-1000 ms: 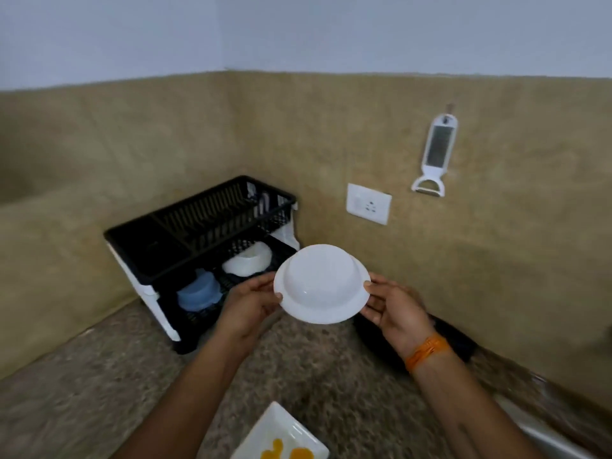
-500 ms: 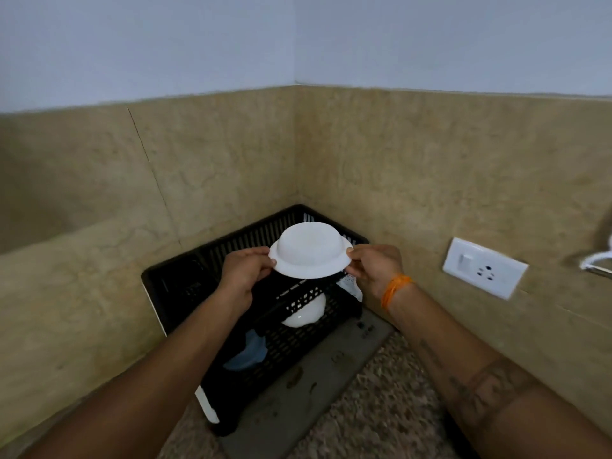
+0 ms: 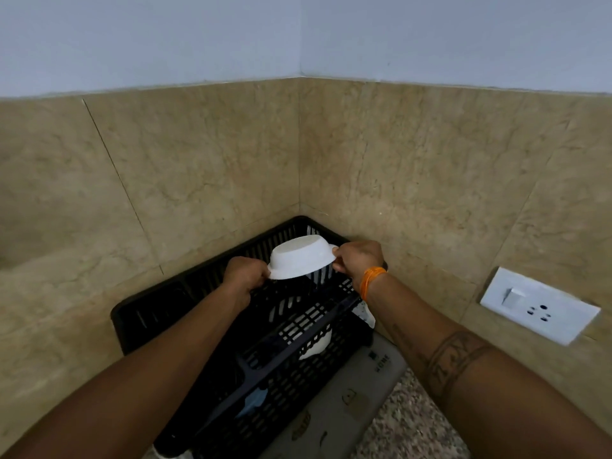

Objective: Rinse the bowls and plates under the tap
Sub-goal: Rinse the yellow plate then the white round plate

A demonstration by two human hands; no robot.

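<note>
The flat rim of an upturned white bowl (image 3: 300, 257) is pinched on opposite sides — by the closed fingers of the left hand (image 3: 245, 276) and of the right hand (image 3: 359, 260). It is held tilted just above the top tier of the black dish rack (image 3: 159, 309) in the tiled corner. The bowl is judged light, stiff, perhaps slick — best gripped by its rim.

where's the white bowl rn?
Head view, centre: white bowl upside down, held at its rim by left hand and right hand, over the black dish rack's top tier.
</note>
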